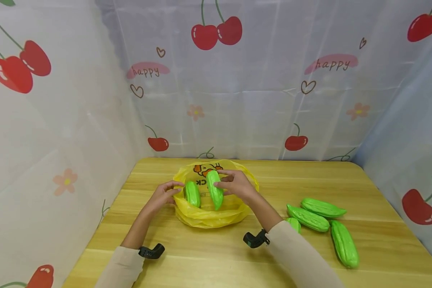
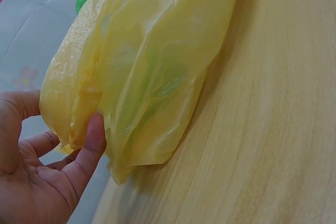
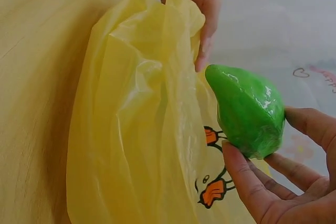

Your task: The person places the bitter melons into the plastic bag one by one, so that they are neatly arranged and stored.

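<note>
A yellow plastic bag [image 1: 209,221] sits open-mouthed on the table, a cartoon print on its inner far side. My left hand [image 1: 163,195] holds its left rim between thumb and fingers, as the left wrist view also shows. Over the bag's mouth, my right hand [image 1: 239,186] grips a green bitter melon [image 1: 215,193] with its pointed end down. That bitter melon [image 3: 247,109] is pinched by the fingertips in the right wrist view. Another bitter melon [image 1: 192,194] is inside the bag at the left, its lower end hidden by the near rim.
To the right on the wooden table [image 1: 201,260] lie several more bitter melons [image 1: 345,244], one partly covered by the right forearm. A cherry-print curtain [image 1: 237,100] encloses the table at the back and both sides.
</note>
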The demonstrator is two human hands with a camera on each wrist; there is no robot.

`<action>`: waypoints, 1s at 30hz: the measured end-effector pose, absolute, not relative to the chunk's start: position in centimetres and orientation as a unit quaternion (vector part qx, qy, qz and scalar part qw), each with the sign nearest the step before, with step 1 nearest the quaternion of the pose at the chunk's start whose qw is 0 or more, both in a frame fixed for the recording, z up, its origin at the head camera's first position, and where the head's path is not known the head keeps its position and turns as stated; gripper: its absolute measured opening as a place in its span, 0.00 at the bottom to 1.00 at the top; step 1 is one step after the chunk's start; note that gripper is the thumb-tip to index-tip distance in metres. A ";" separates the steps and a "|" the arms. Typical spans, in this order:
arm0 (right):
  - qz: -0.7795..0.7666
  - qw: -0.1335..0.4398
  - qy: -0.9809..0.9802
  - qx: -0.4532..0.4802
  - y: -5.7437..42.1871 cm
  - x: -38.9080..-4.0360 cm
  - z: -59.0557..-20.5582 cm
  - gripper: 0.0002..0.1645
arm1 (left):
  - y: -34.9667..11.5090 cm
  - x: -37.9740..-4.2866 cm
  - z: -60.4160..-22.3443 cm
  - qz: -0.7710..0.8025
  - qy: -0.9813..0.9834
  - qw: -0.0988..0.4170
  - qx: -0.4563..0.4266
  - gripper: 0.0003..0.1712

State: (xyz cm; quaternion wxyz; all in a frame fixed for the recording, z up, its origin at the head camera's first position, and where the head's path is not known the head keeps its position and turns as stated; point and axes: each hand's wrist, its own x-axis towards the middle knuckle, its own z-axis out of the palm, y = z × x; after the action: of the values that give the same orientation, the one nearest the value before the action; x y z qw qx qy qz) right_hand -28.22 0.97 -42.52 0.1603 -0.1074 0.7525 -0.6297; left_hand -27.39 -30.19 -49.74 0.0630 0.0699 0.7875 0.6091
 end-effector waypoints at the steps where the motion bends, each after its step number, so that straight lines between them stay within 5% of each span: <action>1: -0.631 0.162 0.752 -0.106 0.8 -28.3 -42.6 0.35 | -30.2 -27.4 -49.7 0.609 0.788 0.063 0.070 0.22; 30: -0.637 0.159 0.748 -0.094 -1.8 -30.6 -46.1 0.34 | -30.2 -27.5 -49.8 0.612 0.785 0.066 0.064 0.20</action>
State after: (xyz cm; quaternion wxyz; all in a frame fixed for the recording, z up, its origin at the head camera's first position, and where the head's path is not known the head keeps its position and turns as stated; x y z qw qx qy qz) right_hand -30.62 -1.77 -46.07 0.1594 -0.0944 0.7483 -0.6369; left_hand -27.47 -30.17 -49.78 0.0658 0.0643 0.7854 0.6121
